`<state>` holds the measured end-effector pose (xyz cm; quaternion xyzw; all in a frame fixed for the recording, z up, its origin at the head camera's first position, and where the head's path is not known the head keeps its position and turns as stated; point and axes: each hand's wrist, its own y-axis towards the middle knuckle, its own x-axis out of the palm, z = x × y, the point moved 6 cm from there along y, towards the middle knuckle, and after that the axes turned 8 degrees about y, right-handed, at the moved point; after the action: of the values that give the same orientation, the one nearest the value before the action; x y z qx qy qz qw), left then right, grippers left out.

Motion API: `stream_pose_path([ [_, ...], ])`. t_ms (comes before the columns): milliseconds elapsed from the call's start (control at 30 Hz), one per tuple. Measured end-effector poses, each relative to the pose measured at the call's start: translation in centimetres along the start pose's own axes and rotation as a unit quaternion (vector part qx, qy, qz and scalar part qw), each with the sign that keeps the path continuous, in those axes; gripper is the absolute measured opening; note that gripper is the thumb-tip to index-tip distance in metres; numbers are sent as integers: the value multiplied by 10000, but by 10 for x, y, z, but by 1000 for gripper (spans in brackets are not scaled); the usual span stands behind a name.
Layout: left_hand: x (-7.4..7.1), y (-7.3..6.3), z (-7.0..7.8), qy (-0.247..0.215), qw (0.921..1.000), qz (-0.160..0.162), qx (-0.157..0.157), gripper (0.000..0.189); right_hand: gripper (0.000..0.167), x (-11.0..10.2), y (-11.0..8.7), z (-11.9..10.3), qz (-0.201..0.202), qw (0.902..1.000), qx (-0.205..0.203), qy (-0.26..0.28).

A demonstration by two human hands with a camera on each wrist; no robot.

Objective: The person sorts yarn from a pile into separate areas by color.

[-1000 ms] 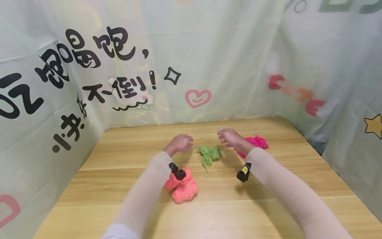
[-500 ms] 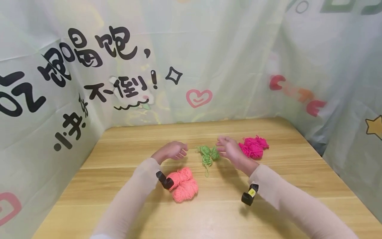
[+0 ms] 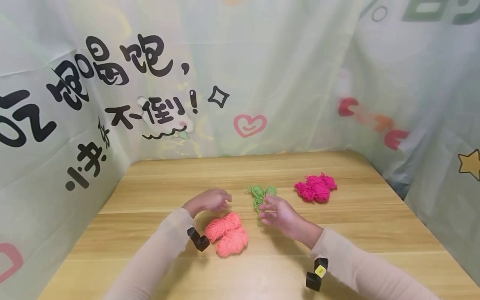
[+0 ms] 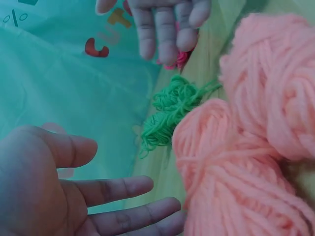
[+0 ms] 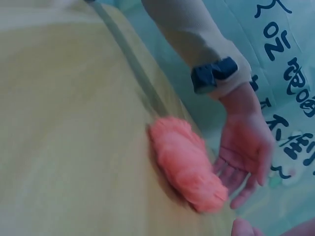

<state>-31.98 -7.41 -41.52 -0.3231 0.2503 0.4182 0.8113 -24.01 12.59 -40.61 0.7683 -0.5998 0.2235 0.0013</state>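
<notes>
Two bundles of coral yarn (image 3: 231,241) lie side by side on the wooden table. Just behind them hovers my left hand (image 3: 211,200), its fingers loosely extended with nothing in them; in the left wrist view its fingertips overlap the edge of the coral yarn (image 4: 221,172). My right hand (image 3: 281,216), also holding nothing, is to the right of the coral yarn with fingers spread and slightly bent. It partly covers the small green yarn (image 3: 257,193), which has a loose tangled strand. Farther back on the right sits a magenta yarn bundle (image 3: 318,189).
The wooden table (image 3: 150,177) is bounded behind and at the sides by a printed cloth (image 3: 300,83) with lettering and hearts. A small black camera is strapped to each wrist, the left one (image 3: 198,239) close to the coral yarn.
Both hands have drawn back toward me. The left moved left to behind the coral yarn; the right came away from beside the magenta yarn and in front of the green. The yarn stays put.
</notes>
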Motion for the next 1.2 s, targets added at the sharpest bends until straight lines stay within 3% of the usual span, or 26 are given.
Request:
stream_pose_path([
  [467,6,1,-9,-87,9980,-550,-287,42,63,19,-5,55,-522,9926,1053,305],
  [600,7,2,-9,4,9966,-774,-292,42,61,20,-2,60,-519,9911,1181,317],
  [833,2,2,-5,156,9966,-735,-327,38,61,22,-3,59,-538,9907,1207,333],
  [1067,6,3,-6,120,9944,-1015,-266,40,62,26,-11,68,-623,9872,1434,311],
  [1200,3,3,-8,69,9946,-986,-315,40,62,26,-9,68,-600,9878,1404,295],
])
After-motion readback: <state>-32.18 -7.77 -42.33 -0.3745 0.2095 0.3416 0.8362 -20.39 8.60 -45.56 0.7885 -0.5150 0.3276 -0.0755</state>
